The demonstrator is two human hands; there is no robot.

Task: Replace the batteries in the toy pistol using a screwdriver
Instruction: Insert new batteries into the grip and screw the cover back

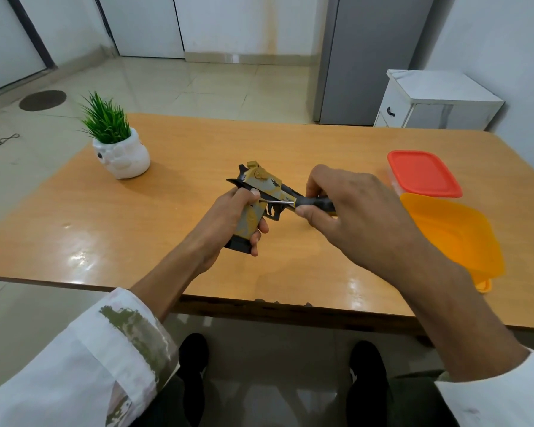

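Two hands work above the table: left hand grips toy pistol by its handle, muzzle to the right, & right hand pinches screwdriver, shaft lying leftwards w/ tip at grip screw.

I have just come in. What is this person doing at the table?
A person at the wooden table is working on a toy pistol. The left hand grips it by the handle. The right hand holds a screwdriver, with its tip set against the pistol's side just by the left thumb, probably on a screw. No batteries are in view. A red-lidded box, an orange container and a potted plant stand on the table.
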